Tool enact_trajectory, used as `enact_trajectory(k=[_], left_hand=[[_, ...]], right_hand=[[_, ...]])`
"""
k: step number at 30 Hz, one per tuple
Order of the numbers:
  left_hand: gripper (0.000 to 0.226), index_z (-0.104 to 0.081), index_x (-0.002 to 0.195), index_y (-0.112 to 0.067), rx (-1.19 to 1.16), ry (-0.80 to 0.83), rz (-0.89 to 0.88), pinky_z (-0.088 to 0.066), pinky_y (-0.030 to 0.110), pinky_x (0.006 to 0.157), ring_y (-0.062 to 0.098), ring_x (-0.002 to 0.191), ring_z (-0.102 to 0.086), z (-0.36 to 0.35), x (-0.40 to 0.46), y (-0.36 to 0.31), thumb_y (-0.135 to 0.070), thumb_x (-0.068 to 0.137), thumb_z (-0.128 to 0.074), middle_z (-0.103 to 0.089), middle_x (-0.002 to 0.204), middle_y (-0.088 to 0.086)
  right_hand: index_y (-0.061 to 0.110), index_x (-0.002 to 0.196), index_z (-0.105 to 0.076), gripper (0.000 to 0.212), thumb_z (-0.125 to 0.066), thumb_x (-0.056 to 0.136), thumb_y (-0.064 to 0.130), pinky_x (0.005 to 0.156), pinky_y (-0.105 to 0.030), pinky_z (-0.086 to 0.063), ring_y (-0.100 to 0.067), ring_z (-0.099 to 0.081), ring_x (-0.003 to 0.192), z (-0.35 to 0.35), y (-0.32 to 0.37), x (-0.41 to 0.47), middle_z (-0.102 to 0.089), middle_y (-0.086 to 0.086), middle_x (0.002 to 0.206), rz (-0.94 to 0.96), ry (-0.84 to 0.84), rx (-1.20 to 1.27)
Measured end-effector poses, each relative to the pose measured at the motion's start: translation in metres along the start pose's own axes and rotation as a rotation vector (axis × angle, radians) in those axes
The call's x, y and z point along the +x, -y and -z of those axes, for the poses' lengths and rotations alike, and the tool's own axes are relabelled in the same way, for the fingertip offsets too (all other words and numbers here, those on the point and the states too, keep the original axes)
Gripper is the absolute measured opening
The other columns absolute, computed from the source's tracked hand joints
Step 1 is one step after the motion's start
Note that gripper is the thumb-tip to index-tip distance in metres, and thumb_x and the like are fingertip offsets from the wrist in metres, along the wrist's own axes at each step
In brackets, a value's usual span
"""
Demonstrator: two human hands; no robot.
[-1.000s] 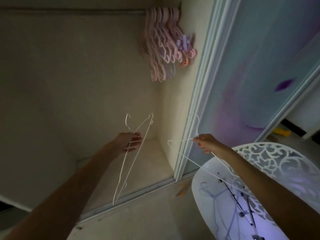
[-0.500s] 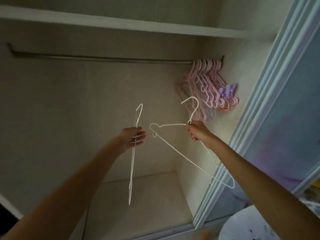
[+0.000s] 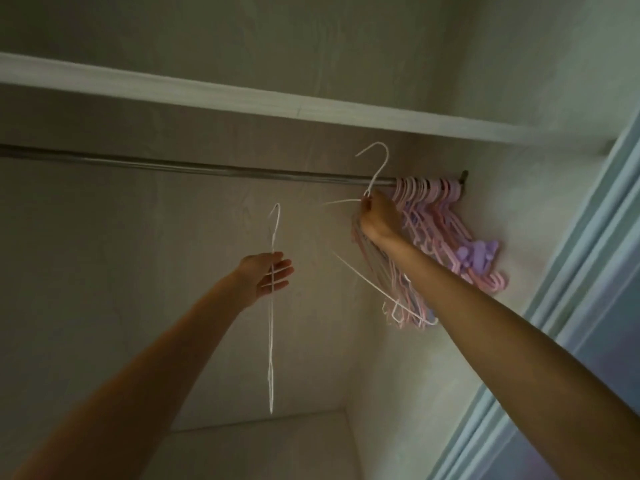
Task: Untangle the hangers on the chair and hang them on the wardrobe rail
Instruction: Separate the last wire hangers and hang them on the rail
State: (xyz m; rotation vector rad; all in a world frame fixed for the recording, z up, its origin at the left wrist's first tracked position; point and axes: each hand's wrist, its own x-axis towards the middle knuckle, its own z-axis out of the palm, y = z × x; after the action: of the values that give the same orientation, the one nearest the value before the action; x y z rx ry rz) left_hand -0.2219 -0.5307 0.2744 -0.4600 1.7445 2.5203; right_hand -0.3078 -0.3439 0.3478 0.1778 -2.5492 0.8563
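White wire hangers are in both our hands. The right hand [image 3: 377, 216] pinches one white wire hanger [image 3: 372, 187] at its neck, fingers [image 3: 366, 205] curled round the wire just below the hook. That hook rises above and slightly left of the fingers, its open curl already higher than the wardrobe rail [image 3: 207, 167], which runs left to right just behind and above the knuckles. The body of the hanger trails down and to the right, beneath our forearm. Just right of these fingers hang the pink and purple plastic hangers [image 3: 450, 237], crowded at the rail's far end.

The left hand [image 3: 268, 277] holds a second wire hanger [image 3: 270, 341] edge-on, its long axis nearly vertical; the fingers look loosely curled around the wire near its neck, well below the rail.

We judge the right hand nearer: its hook needs to go over the rail and down, on the bare stretch left of the bunch.
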Motion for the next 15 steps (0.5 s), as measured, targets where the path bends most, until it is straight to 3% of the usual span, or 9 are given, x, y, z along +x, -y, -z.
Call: enact_trajectory(k=[4, 10, 15], left_hand=[[0.01, -0.057, 0.088, -0.007, 0.015, -0.008, -0.006, -0.05, 0.033, 0.074, 0.018, 0.078, -0.06, -0.002, 0.024, -0.012, -0.006, 0.094, -0.049, -0.061, 0.088, 0.007], [0.01, -0.058, 0.101, -0.004, 0.082, 0.004, 0.022, -0.052, 0.035, 0.078, 0.019, 0.082, -0.062, 0.009, 0.049, -0.026, -0.007, 0.094, -0.051, -0.063, 0.094, 0.008], [0.013, -0.058, 0.103, -0.003, 0.139, 0.01, 0.042, -0.051, 0.034, 0.075, 0.019, 0.082, -0.062, 0.022, 0.061, -0.033, -0.007, 0.095, -0.05, -0.063, 0.094, 0.008]], right_hand=[[0.004, 0.12, -0.052, 0.034, -0.032, 0.101, 0.023, 0.091, -0.04, -0.044, -0.037, -0.054, 0.114, -0.021, 0.007, 0.03, -0.056, -0.021, 0.123, 0.013, 0.064, -0.15], [0.0, 0.119, -0.052, 0.028, -0.042, 0.095, 0.009, 0.09, -0.037, -0.045, -0.035, -0.055, 0.115, -0.058, -0.006, 0.042, -0.057, -0.02, 0.124, -0.077, 0.215, -0.295], [0.001, 0.121, -0.049, 0.03, -0.036, 0.098, 0.013, 0.095, -0.037, -0.041, -0.035, -0.052, 0.118, -0.068, -0.018, 0.038, -0.054, -0.019, 0.128, -0.054, 0.207, -0.327]])
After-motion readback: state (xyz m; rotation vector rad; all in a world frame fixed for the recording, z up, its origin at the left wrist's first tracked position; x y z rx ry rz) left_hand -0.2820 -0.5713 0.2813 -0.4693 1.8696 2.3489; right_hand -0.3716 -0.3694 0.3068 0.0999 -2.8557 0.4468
